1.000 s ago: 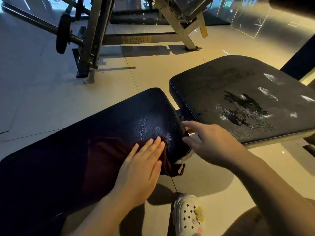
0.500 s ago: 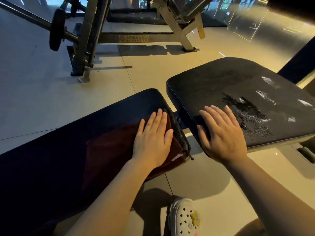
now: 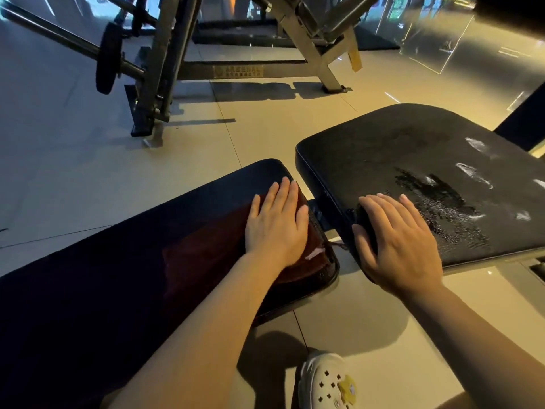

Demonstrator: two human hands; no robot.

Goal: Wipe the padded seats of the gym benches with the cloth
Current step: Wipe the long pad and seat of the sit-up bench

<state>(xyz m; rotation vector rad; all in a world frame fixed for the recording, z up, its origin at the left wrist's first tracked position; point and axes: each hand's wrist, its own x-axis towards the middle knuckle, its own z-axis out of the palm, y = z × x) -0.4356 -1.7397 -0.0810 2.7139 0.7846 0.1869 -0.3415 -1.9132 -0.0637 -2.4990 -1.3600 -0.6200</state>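
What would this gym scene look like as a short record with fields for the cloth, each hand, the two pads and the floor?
cloth: dark red cloth spread on the long dark padded bench
left hand: left hand flat on the cloth
right hand: right hand flat on the corner of the black square seat pad
seat surface: worn white scuffs
floor: white clog shoe

The left hand (image 3: pixel 275 224) lies flat over the near-end part of the dark red cloth (image 3: pixel 206 252), hiding it; the cloth's left edge melts into shadow on the long pad (image 3: pixel 103 290), which runs off the left and bottom edges. The seat pad (image 3: pixel 413 160) is cut by the right edge. The white clog (image 3: pixel 323 382) is clipped at the bottom. The frame's label (image 3: pixel 238 71) is too small to read.
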